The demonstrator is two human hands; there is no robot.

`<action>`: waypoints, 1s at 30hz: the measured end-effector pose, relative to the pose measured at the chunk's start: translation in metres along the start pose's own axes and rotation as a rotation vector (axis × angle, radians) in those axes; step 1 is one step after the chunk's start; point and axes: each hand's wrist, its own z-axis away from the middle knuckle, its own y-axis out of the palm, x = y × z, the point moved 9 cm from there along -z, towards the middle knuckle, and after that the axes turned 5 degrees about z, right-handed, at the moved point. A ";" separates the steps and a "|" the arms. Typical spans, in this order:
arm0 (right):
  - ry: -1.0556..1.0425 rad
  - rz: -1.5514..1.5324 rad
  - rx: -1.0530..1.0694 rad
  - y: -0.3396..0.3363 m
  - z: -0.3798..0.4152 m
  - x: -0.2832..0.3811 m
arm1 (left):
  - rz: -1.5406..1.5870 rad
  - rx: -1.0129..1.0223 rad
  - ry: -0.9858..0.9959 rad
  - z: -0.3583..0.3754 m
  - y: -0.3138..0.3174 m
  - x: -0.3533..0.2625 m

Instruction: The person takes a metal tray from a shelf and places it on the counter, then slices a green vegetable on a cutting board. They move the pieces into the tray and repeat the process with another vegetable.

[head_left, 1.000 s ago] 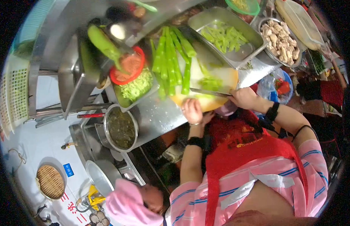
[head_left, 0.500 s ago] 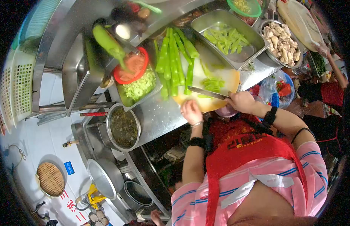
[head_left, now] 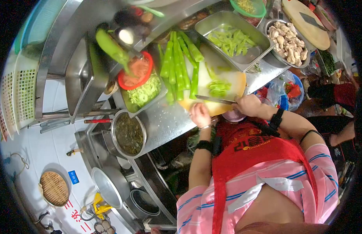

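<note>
My right hand (head_left: 249, 105) is closed round the handle of a kitchen knife (head_left: 216, 100). The blade lies low over the near part of a yellow-rimmed cutting board (head_left: 238, 84), its tip by the lower end of a green celery-like stalk (head_left: 194, 82). My left hand (head_left: 199, 115) is at the board's near edge, fingers curled together, close to the knife tip. What its fingers hold, if anything, is hidden. Sliced green pieces (head_left: 219, 88) lie beyond the blade. More peeled green stalks (head_left: 176, 62) rest side by side on the board's left part.
Behind the board stands a steel tray (head_left: 243, 62) with green slices. A bowl of meat pieces (head_left: 288, 41) sits right of it. On the left are a tray of pale green shreds (head_left: 144, 93), a red-rimmed bowl (head_left: 139, 70) and a pot of dark liquid (head_left: 129, 132).
The knife blade sits slightly lower and flatter; my hands stay nearly in place. At upper right, a white basket and another person's arm have left, showing a round board with a cleaver.
</note>
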 end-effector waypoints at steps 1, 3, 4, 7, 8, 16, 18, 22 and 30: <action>-0.015 0.015 -0.020 0.003 0.000 0.002 | 0.001 -0.017 -0.033 0.001 -0.003 0.004; -0.023 0.018 -0.029 0.011 -0.001 0.003 | -0.015 0.000 -0.008 0.000 0.000 0.000; -0.035 0.028 -0.044 0.010 -0.003 0.003 | -0.031 0.007 0.016 -0.003 0.003 -0.003; -0.064 -0.017 -0.008 -0.003 -0.001 0.001 | -0.129 0.080 0.036 -0.004 0.013 -0.006; -0.064 -0.015 -0.012 -0.009 0.001 0.001 | -0.128 0.077 0.039 -0.005 0.012 -0.002; -0.033 -0.029 -0.012 -0.009 0.010 -0.012 | -0.229 0.191 -0.104 -0.045 0.007 0.026; -0.005 0.017 -0.008 -0.002 0.004 -0.024 | -0.255 0.198 -0.097 -0.049 0.011 0.027; 0.089 0.042 -0.109 -0.013 -0.001 -0.044 | -0.273 0.199 -0.104 -0.050 0.010 0.023; 0.156 0.008 -0.102 -0.010 -0.002 -0.050 | -0.001 -0.054 -0.289 -0.063 -0.051 -0.015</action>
